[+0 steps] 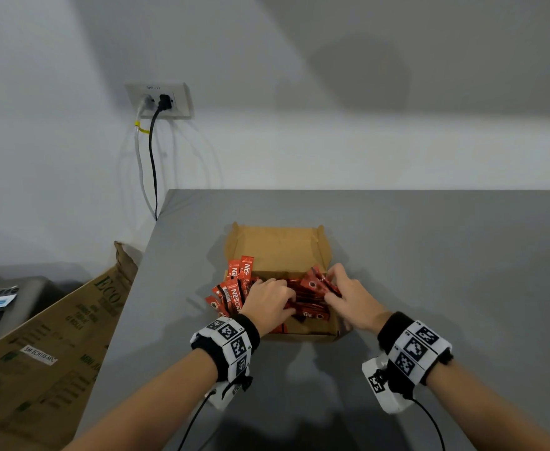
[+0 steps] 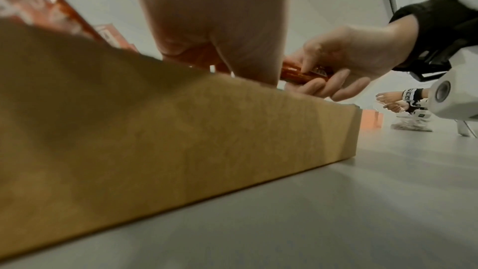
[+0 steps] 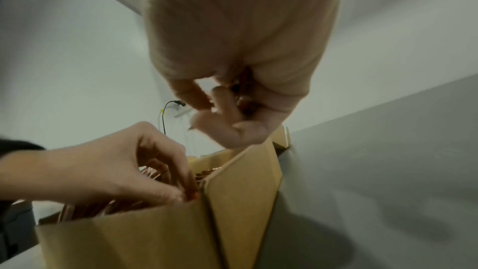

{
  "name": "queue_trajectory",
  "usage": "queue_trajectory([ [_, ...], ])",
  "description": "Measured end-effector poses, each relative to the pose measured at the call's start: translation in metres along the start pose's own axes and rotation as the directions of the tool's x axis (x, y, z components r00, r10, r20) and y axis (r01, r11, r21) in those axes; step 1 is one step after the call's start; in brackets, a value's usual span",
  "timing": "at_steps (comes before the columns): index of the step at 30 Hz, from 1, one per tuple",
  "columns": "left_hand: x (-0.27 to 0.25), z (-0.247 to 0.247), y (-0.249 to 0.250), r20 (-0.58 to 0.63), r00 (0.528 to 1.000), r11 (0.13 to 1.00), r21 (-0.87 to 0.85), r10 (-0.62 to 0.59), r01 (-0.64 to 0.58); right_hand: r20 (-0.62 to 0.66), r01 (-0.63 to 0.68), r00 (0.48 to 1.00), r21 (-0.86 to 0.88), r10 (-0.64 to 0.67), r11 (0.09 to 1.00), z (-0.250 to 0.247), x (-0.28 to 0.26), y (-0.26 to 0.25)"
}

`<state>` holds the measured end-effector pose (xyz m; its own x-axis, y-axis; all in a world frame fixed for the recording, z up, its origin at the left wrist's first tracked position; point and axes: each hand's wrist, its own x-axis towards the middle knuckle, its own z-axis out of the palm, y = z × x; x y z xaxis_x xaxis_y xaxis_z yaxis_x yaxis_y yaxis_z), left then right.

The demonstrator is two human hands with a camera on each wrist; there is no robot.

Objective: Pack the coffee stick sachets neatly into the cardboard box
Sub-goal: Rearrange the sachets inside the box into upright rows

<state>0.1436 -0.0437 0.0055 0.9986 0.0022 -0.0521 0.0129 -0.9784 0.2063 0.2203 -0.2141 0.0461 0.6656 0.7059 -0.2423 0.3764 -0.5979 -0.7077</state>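
Observation:
An open brown cardboard box [image 1: 280, 245] sits on the grey table [image 1: 446, 262], its lid folded back away from me. Red coffee stick sachets [image 1: 309, 309] lie inside, and several more sachets [image 1: 234, 288] lean over its left wall. My left hand [image 1: 287, 299] reaches into the box's middle and pinches sachets between curled fingers and thumb, as the right wrist view shows on the left hand [image 3: 186, 193]. My right hand [image 1: 331, 285] grips a small bundle of sachets [image 1: 320, 281] at the box's right side. The left wrist view shows the right hand [image 2: 333, 77] curled round the bundle [image 2: 297, 73].
A large printed carton [image 1: 55, 336] leans against the table's left edge. A wall socket [image 1: 159, 99] with two cables hangs behind it. In the left wrist view another person's hands [image 2: 393, 101] work far off on the table beside an orange object [image 2: 372, 119].

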Motion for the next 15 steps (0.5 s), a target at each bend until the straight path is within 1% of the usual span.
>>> queue_trajectory([
  [2, 0.001, 0.0, -0.001, 0.001, 1.0, 1.0, -0.017, -0.007, 0.008, -0.01, 0.021, 1.0, 0.023, -0.021, 1.0, -0.001, -0.001, 0.002],
  [5, 0.001, 0.001, -0.002, -0.009, 1.0, 0.999, -0.038, -0.013, 0.013, -0.061, 0.041, 0.997, -0.07, -0.046, 0.997, 0.002, 0.003, 0.01],
  [7, 0.002, 0.0, -0.002, -0.018, 1.0, 0.999, -0.052, -0.013, 0.012, -0.071, 0.05, 0.996, -0.059, -0.054, 0.997, 0.005, 0.005, 0.012],
  [11, 0.005, -0.003, -0.004, -0.011, 0.999, 0.996, -0.079, -0.03, 0.029, -0.147, 0.08, 0.985, -0.042, -0.085, 0.996, 0.006, 0.007, 0.012],
  [13, 0.005, -0.004, -0.005, -0.008, 0.999, 0.995, -0.094, -0.042, 0.041, -0.18, 0.069, 0.981, -0.008, -0.069, 0.998, 0.005, 0.008, 0.012],
  [15, 0.006, -0.004, -0.005, -0.01, 0.999, 0.993, -0.107, -0.047, 0.046, -0.185, 0.062, 0.982, 0.114, -0.04, 0.992, 0.005, 0.009, 0.012],
])
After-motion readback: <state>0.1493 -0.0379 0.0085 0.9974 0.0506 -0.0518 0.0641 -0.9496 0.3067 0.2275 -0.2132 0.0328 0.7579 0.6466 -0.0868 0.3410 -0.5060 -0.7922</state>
